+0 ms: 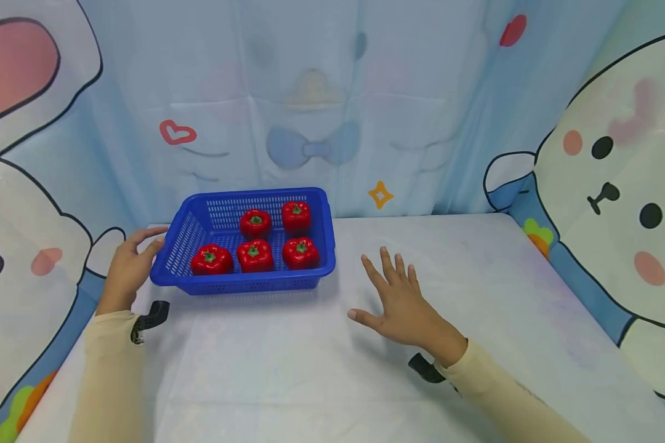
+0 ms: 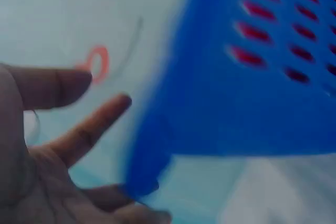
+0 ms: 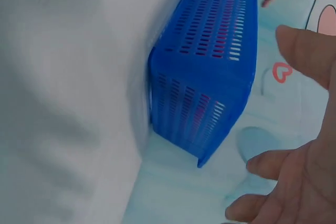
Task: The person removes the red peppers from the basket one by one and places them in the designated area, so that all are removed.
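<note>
L hand (image 1: 127, 267) is held at L end of blue basket (image 1: 249, 284), fingers apart; rim contact can't be told. Basket is set on wht table (image 1: 266, 369) nr curtain (image 1: 421, 92), w/ 5 red peppers (image 1: 257, 261) inside. R hand (image 1: 407, 317) is held R of basket, fingers spread.

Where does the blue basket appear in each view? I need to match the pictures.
Head: blue basket left of centre.
Left wrist: blue basket large on the right, cut off by the top and right edges.
Right wrist: blue basket upper middle, cut off at the top.
Shared landmark: red heart outline, partly hidden in the left wrist view.
</note>
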### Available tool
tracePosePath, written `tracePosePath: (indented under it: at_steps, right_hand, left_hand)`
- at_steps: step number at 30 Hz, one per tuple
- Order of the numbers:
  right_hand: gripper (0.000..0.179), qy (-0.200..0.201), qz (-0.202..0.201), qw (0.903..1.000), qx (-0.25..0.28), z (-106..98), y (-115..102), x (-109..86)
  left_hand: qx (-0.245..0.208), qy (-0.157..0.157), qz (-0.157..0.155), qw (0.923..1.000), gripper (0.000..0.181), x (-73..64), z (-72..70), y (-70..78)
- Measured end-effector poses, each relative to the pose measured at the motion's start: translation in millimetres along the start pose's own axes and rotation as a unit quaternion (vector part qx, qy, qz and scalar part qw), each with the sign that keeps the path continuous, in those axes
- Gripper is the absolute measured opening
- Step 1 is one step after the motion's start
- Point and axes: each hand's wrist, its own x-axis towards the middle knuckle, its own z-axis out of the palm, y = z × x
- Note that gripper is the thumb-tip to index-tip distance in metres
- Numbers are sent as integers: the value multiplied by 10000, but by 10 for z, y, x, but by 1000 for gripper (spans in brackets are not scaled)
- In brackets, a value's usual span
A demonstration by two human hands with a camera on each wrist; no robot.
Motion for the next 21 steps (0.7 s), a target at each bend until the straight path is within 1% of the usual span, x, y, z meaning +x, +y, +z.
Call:
tracePosePath:
  at_steps: [1,3,5,6,8,11,13,15,17,19,21]
  right_hand:
    - [99,-27,-56,9998,201,8,-6,9]
    - [97,-29,-168,9987,486,22,-17,33]
    - [94,-18,-245,9971,717,38,-26,70]
    - [93,-17,-272,9962,825,45,-33,93]
    - [89,4,-380,9938,1047,59,-56,164]
    - [82,46,-541,9871,1509,61,-99,323]
    - [78,57,-588,9821,1788,65,-128,466]
    - [77,-4,-568,9760,2104,67,-155,624]
    - [77,-105,-559,9699,2369,79,-174,792]
    - [78,-210,-588,9656,2525,98,-180,960]
    - [80,-333,-631,9654,2510,123,-172,1114]
  left_hand:
    - [-391,-199,-90,9990,55,46,-5,-105]
    - [-1121,-676,-222,9912,56,119,14,-272]
    - [-1645,-1093,-302,9798,55,161,57,-375]
    - [-1903,-1235,-322,9734,55,174,78,-412]
    - [-2337,-1400,-366,9615,53,174,103,-468]
    - [-2878,-1422,-339,9465,52,153,110,-508]
    - [-3107,-1385,-336,9398,51,146,103,-522]
    - [-3217,-1356,-371,9363,49,149,103,-523]
    - [-3249,-1326,-416,9355,48,165,116,-518]
    - [-3251,-1300,-434,9357,47,192,150,-510]
    - [-3241,-1302,-415,9361,46,224,198,-505]
